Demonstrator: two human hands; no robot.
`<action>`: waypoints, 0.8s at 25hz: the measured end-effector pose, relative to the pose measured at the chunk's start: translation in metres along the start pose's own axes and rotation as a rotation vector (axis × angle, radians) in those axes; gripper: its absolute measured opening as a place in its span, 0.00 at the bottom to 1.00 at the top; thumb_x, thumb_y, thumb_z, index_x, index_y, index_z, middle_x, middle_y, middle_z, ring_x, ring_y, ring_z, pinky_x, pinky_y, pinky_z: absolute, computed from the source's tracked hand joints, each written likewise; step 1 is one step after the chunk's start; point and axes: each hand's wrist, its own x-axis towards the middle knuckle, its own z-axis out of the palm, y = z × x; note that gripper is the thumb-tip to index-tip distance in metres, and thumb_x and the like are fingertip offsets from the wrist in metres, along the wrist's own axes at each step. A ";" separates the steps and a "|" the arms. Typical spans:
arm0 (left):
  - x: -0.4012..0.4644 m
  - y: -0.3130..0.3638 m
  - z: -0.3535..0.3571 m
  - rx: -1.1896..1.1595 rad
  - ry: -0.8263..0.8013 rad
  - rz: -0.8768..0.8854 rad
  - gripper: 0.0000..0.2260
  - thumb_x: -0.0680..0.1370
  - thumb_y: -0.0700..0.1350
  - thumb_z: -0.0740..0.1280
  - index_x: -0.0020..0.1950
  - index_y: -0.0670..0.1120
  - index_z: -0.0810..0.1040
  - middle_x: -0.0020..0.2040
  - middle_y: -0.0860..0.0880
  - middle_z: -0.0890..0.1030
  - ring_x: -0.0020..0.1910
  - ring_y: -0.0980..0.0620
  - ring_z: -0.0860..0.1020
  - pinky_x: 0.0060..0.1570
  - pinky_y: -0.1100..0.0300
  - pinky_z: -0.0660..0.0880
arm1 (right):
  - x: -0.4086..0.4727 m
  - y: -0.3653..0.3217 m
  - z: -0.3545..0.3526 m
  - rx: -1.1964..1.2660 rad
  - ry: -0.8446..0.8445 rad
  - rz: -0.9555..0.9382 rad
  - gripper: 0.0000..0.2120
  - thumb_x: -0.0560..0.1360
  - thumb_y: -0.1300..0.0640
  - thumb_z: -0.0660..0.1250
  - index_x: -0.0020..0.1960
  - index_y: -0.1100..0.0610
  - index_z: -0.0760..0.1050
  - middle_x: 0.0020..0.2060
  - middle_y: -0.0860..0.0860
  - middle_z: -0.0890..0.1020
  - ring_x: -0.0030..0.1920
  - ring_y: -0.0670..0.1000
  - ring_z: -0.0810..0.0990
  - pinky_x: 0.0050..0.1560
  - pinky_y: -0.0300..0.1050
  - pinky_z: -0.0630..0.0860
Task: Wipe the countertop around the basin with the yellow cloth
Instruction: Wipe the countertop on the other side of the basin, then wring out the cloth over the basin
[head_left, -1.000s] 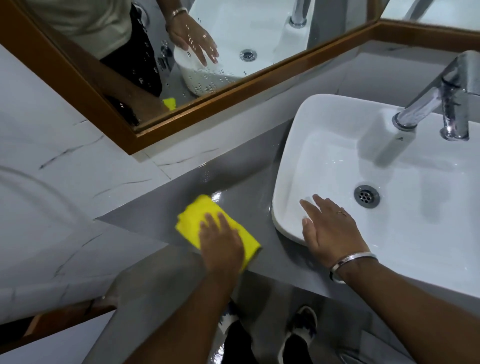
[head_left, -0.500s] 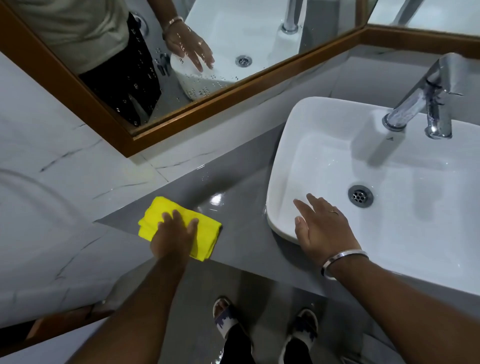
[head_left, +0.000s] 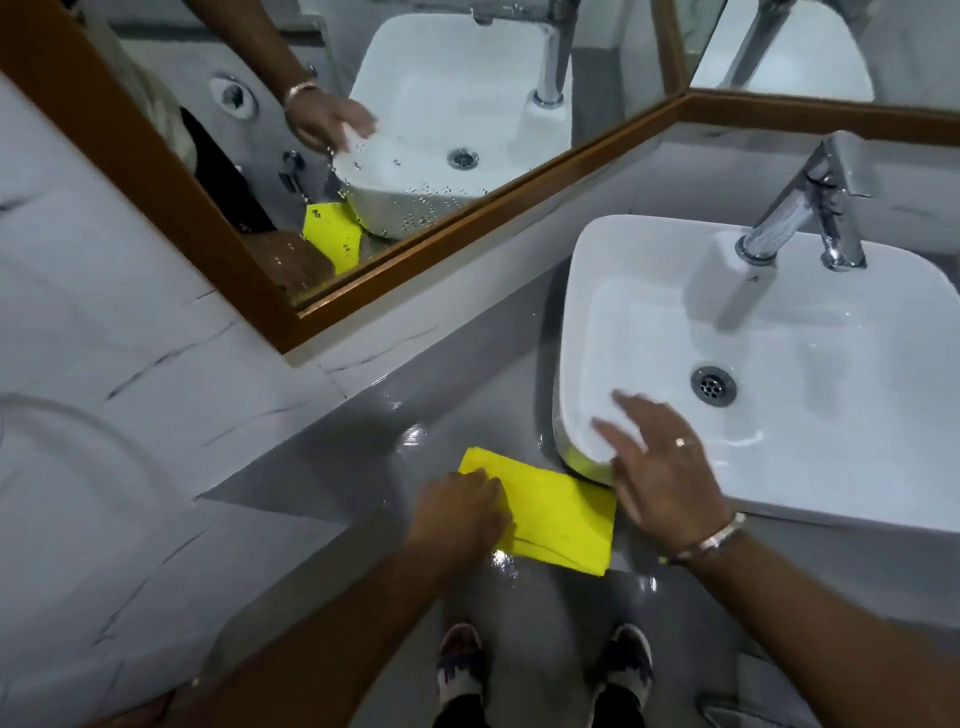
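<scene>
A folded yellow cloth (head_left: 561, 512) lies flat on the wet grey countertop (head_left: 363, 441), its right end touching the front left corner of the white basin (head_left: 613, 291). My left hand (head_left: 460, 512) presses down on the cloth's left part, fingers pointing right. Fingers spread, my right hand (head_left: 660, 467) rests on the basin's front left rim and holds nothing; it wears a ring and a metal bangle.
A chrome tap (head_left: 800, 208) stands at the back of the basin, with a drain (head_left: 713, 384) in its floor. A wood-framed mirror (head_left: 467, 218) runs along the marble wall behind. The countertop's front edge is just below the cloth; my feet (head_left: 540, 670) show beneath.
My left hand has swept the cloth from the counter's left part rightwards until it meets the basin corner. The right hand stays on the basin rim.
</scene>
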 end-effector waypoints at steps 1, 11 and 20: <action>-0.003 -0.015 0.004 0.052 0.043 0.113 0.26 0.70 0.61 0.69 0.63 0.50 0.75 0.65 0.43 0.77 0.59 0.38 0.78 0.53 0.47 0.76 | -0.008 -0.021 0.007 0.042 -0.018 -0.128 0.21 0.71 0.52 0.59 0.63 0.54 0.70 0.64 0.58 0.76 0.62 0.58 0.74 0.62 0.52 0.70; 0.019 -0.046 0.005 0.189 0.069 0.447 0.27 0.57 0.66 0.77 0.45 0.49 0.78 0.37 0.48 0.81 0.34 0.45 0.79 0.33 0.55 0.73 | -0.014 -0.073 0.090 -0.340 -0.634 0.261 0.24 0.52 0.52 0.79 0.44 0.58 0.78 0.35 0.55 0.81 0.33 0.57 0.81 0.33 0.48 0.78; 0.001 -0.027 -0.060 0.063 -0.002 0.400 0.12 0.78 0.54 0.62 0.57 0.51 0.76 0.53 0.46 0.81 0.50 0.41 0.80 0.45 0.49 0.77 | 0.005 -0.072 -0.017 0.660 -0.810 0.562 0.19 0.66 0.46 0.60 0.50 0.57 0.77 0.43 0.59 0.83 0.42 0.57 0.81 0.34 0.36 0.71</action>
